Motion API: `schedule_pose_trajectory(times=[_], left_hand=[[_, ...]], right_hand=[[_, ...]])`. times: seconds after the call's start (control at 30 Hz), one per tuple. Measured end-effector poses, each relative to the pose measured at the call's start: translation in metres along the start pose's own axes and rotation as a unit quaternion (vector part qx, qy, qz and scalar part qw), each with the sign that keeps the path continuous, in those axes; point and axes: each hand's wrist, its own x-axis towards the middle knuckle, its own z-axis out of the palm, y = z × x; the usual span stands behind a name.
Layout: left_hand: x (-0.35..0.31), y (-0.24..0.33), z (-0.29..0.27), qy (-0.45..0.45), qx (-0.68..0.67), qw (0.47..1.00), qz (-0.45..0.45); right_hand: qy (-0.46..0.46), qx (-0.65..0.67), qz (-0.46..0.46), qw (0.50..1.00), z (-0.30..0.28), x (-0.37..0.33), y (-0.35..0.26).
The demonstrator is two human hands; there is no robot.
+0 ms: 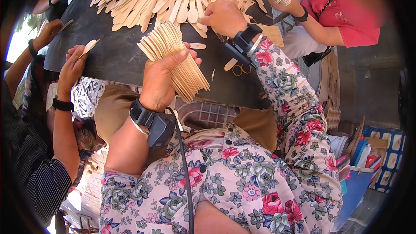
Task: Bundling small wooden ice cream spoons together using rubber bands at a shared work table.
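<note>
My left hand (161, 76) is closed around a thick stack of flat wooden spoons (175, 58), held tilted above the near edge of the dark table. The rounded ends fan out at the top, and the straight ends point down toward me. My right hand (226, 17) is at the near right edge of a big loose heap of wooden spoons (151, 0). Its fingers are curled with the fingertips against the heap; whatever may be between them is hidden. A single loose spoon (198, 46) lies between my two hands.
Rubber bands (241, 70) and another spoon (229, 64) lie on the dark table (130, 63) near its front edge. Co-workers' hands hold spoons at the left (73, 67) and upper right (284, 2). A blue bin (357, 190) stands at the lower right.
</note>
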Motion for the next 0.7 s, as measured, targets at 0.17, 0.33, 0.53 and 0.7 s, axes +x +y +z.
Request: schedule_pose_trajectory(times=[0.17,0.33,0.53,0.7], left_hand=[[0.000,0.000,-0.004,-0.005,0.005,1.000,0.020],[0.002,0.003,-0.003,-0.014,-0.016,0.999,0.024],[0.005,0.001,-0.005,-0.014,0.002,0.999,0.034],[0.007,0.000,-0.007,-0.013,0.004,0.999,0.035]], right_hand=[[-0.060,-0.106,0.100,0.987,-0.008,0.010,-0.034],[-0.056,-0.158,0.060,0.984,-0.010,0.012,-0.031],[-0.071,-0.253,0.009,0.965,-0.006,0.004,-0.027],[-0.017,-0.129,0.052,0.990,-0.007,-0.005,-0.003]])
